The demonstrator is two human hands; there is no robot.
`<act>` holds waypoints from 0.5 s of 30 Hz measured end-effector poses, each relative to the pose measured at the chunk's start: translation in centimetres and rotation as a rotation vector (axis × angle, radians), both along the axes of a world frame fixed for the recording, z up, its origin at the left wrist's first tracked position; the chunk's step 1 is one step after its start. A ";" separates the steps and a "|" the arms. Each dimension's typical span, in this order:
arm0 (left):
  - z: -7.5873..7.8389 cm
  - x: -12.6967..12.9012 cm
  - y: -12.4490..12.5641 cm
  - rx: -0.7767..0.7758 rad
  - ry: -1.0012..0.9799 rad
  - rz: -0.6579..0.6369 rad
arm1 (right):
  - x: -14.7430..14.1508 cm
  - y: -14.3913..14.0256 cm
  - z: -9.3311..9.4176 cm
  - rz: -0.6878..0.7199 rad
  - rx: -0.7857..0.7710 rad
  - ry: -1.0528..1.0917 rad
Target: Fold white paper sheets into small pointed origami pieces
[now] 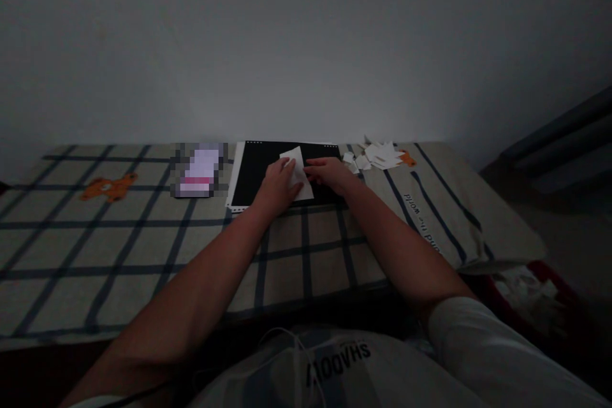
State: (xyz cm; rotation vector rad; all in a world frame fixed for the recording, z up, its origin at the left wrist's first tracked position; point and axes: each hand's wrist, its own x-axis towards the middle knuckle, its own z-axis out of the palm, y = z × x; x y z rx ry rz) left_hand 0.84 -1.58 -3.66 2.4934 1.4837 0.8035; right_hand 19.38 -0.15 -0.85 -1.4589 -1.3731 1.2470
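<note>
Head view: left hand (276, 186) lies flat, fingers together, pressing on a white paper (299, 172). Right hand (327, 173) rests on the paper's far edge from the other side, fingers curled down onto it; whether it pinches the edge cannot be told. Both hands touch the paper, which lies between them, tilted, on a black sheet (255, 169). The sheet sits under both hands on a checked cloth (143, 236) covering the table. Beyond the right hand, just beside the sheet, lies a heap of white scraps (377, 155). Outward of the left hand, near the sheet, lies a blurred pale object (199, 170). Farther out, an orange bear print (109, 187) marks the cloth.
</note>
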 end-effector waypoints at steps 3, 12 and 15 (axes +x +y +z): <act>-0.1 -0.1 0.2 -0.001 -0.059 0.003 | -0.1 -0.1 -0.1 0.078 0.114 -0.191; 1.6 -0.7 1.1 -0.202 -0.623 0.155 | 0.7 0.1 -0.7 0.057 0.313 -0.110; 2.2 -1.2 1.1 -0.332 -0.785 0.132 | 0.7 0.0 -0.6 0.041 0.317 -0.031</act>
